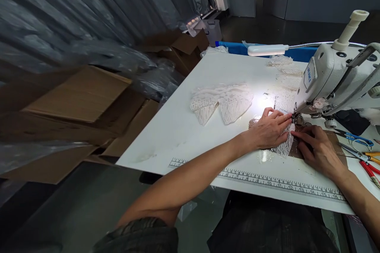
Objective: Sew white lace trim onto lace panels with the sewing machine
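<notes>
A strip of white lace (pixel 283 149) lies under the needle area of a white sewing machine (pixel 322 71). My left hand (pixel 270 129) rests flat on the lace, its fingers spread and their tips close to the presser foot. To the right, my right hand (pixel 317 148) has thumb and index finger brought together at the lace's right edge, gripping it. Behind the hands, more lace (pixel 286 95) runs back over the table. A separate pile of cream lace pieces (pixel 222 101) sits to the left of the machine.
The white table (pixel 160 138) has a printed ruler (pixel 276 182) along its front edge. Blue-handled scissors (pixel 360 139) and red-handled pliers (pixel 369 172) lie at the right. A lamp (pixel 267 50) stands behind. Cardboard boxes (pixel 78 93) are at the left.
</notes>
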Demonstrator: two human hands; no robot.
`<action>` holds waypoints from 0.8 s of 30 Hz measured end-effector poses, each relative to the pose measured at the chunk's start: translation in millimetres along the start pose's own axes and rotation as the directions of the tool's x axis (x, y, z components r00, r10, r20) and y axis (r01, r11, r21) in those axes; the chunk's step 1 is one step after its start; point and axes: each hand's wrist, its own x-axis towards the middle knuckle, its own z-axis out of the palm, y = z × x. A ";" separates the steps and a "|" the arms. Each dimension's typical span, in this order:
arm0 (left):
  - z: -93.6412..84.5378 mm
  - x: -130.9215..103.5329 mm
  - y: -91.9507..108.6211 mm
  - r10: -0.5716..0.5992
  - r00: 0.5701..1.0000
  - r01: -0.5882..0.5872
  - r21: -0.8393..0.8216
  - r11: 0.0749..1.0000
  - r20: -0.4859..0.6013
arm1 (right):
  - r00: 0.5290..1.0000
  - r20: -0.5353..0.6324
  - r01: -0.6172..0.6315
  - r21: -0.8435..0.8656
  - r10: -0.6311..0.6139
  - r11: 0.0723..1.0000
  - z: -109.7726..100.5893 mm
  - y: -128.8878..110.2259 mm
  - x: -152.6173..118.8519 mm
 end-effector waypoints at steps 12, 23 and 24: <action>-3.8 -1.0 -1.8 0.151 0.988 -0.151 -0.013 0.988 -0.019 | 0.999 0.037 -0.040 0.058 0.038 0.997 -3.0 0.0 -0.7; -12.2 0.0 -0.7 0.086 0.991 -0.084 -0.027 0.996 0.102 | 0.999 0.027 -0.036 -0.020 0.037 0.999 0.9 0.7 -1.8; -12.4 0.0 -0.3 0.076 0.992 -0.073 -0.030 0.997 0.104 | 0.999 0.023 -0.033 -0.026 0.034 0.999 1.4 0.5 -1.1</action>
